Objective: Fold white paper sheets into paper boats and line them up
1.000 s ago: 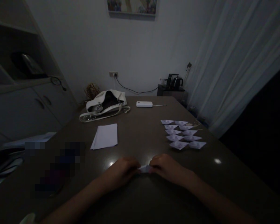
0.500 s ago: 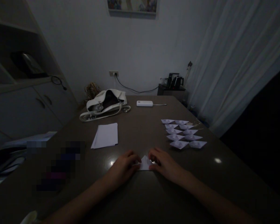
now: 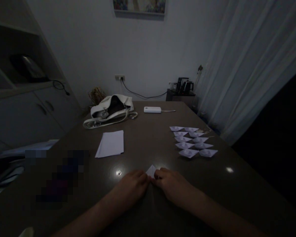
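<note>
Pinching the paper (image 3: 151,170) along its near edge, the left hand (image 3: 135,182) and right hand (image 3: 172,182) almost meet over the table (image 3: 148,141); boats (image 3: 200,140) sit beyond the right, sheets (image 3: 111,144) beyond the left.

10 paper boats (image 3: 188,153), 2 hands (image 3: 135,184), 1 folded paper (image 3: 151,170), 1 paper stack (image 3: 111,144), 1 white bag (image 3: 100,108)

left hand (image 3: 136,183) and right hand (image 3: 172,182), both curled, nearly meet; bare forearms (image 3: 98,211) slant inward from below
</note>
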Demonstrator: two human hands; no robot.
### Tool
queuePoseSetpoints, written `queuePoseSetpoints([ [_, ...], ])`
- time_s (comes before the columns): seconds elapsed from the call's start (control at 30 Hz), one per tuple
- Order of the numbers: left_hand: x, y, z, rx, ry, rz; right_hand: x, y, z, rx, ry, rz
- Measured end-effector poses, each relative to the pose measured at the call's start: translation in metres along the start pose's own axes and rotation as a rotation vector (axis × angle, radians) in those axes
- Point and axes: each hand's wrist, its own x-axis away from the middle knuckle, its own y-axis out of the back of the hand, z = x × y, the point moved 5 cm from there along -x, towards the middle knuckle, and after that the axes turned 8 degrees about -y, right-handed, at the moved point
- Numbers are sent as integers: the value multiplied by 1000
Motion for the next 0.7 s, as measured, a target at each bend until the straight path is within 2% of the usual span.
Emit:
queuePoseSetpoints([
  [0.1, 2, -3, -5, 41, 83, 63, 2, 5, 1, 33, -90, 63],
  [0.2, 7, -4, -1, 183, 250, 41, 4, 12, -5, 64, -249, 121],
  [0.33, 11, 2, 4, 326, 397, 3, 9, 17, -8, 177, -277, 215],
  [0.43, 13, 8, 6, 306, 417, 72, 13, 21, -11, 140, -304, 212],
  [0.53, 14, 10, 7, 260, 356, 122, 16, 27, -15, 45, -354, 175],
  [0.7, 23, 7, 16, 355, 368, 127, 18, 32, -23, -78, -439, 130],
])
